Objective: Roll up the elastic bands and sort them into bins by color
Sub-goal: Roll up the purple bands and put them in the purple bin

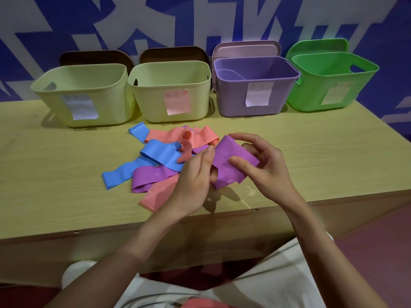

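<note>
Both hands hold one purple band [231,161] just above the surface [55,174], right of the loose pile [164,156] of blue, pink and purple bands: left hand [195,176] fingers curled, pinching its left edge; right hand [262,161] fingers bent round its right end, thumb on top. Four bins stand behind: two yellow [82,94] [171,92], purple [255,85], green [333,78].

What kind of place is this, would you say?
Probably a staged sorting station indoors, not a home. A plain wooden table stands against a blue-and-white patterned wall, with four labelled bins lined up, such as the purple bin.
</note>
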### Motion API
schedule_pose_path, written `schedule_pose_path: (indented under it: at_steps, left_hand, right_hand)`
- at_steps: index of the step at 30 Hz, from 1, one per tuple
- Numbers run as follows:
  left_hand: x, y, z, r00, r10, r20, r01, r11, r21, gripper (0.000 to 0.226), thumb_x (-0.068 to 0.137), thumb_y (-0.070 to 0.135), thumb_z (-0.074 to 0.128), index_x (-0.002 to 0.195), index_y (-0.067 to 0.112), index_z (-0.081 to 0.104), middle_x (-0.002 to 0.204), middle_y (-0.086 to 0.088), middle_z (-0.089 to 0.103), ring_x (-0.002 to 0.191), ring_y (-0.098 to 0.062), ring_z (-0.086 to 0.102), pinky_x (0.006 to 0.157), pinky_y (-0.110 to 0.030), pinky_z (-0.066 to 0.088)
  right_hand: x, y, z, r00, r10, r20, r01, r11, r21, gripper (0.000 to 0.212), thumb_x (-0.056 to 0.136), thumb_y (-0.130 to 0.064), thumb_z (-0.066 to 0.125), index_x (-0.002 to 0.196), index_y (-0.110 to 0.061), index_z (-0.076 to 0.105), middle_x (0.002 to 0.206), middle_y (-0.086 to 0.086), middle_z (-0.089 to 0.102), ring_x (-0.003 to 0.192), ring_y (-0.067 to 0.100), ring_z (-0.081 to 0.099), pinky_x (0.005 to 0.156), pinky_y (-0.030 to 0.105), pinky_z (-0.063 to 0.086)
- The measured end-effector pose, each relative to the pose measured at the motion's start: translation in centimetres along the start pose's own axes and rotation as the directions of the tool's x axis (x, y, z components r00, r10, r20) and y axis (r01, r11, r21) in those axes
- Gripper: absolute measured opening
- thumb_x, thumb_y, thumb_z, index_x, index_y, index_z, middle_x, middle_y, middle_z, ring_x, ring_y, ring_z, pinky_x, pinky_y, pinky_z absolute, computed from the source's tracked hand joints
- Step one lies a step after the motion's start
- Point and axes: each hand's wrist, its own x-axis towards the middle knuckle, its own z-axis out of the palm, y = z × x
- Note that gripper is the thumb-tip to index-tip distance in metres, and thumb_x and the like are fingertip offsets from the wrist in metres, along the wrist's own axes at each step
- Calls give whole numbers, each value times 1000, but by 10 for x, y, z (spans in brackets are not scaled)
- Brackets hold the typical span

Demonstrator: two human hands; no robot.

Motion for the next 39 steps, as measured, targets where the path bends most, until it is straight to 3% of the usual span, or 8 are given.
schedule_pose_path:
  at_steps: [4,7,12,15,21,26,29,39]
  left_hand:
    - [-1,6,1,996,-56,75,67,984,-163,52,103,35,28,53,23,30,45,9,23,40,-9,18,41,-20,19]
    - [0,8,1,990,-74,121,99,972,-214,57,104,35,27,48,23,29,43,7,22,37,-9,18,41,-17,20]
    - [2,8,-3,962,-134,238,186,959,-214,55,104,32,22,62,-2,32,43,6,21,36,-6,16,40,-14,21]
    - [3,6,-2,961,-194,197,222,966,-135,45,103,34,26,68,8,35,46,4,25,39,-7,18,40,-17,20]
    - [-3,2,-2,989,-22,147,28,999,-38,32,101,34,35,78,13,43,52,12,39,45,-1,34,46,-13,28]
    - [-2,-12,-1,994,-12,109,-2,991,133,39,96,46,35,83,11,46,64,6,43,56,-9,44,53,-27,36]
    - [-2,-10,1,998,-34,53,30,997,64,33,102,36,33,75,18,42,57,10,34,47,-6,31,43,-18,29]
    - [3,3,-8,967,-113,229,195,905,-378,39,100,36,36,70,12,31,50,7,19,39,-5,14,39,-13,20]
  right_hand:
    - [2,-1,0,1000,9,20,-9,1000,15,34,84,-11,68,117,-17,61,84,27,60,71,25,53,65,31,47]
    - [5,-4,-3,997,41,62,-46,995,83,33,85,-6,64,117,-10,62,105,-1,71,94,11,62,78,22,51]
    - [5,-5,-5,994,85,75,-91,993,77,20,79,-8,68,97,-13,63,79,-8,69,71,4,61,63,17,49]
    - [3,-3,-4,995,89,38,-92,993,75,18,76,-10,71,92,-14,63,75,-8,69,67,4,61,60,16,49]
    - [1,0,-4,994,104,-20,-102,992,75,18,76,-14,76,89,-13,64,74,-9,69,68,4,60,60,16,49]
    - [3,4,-1,989,142,-37,-140,988,60,22,75,-21,77,94,-17,68,79,0,70,73,10,61,64,21,52]
    - [3,5,-2,991,132,-27,-130,989,64,30,76,-18,77,104,-17,67,76,25,58,72,18,54,65,23,49]
    - [7,-6,-5,989,142,39,-145,985,90,23,81,-11,71,103,-13,65,72,9,62,63,4,56,62,15,44]
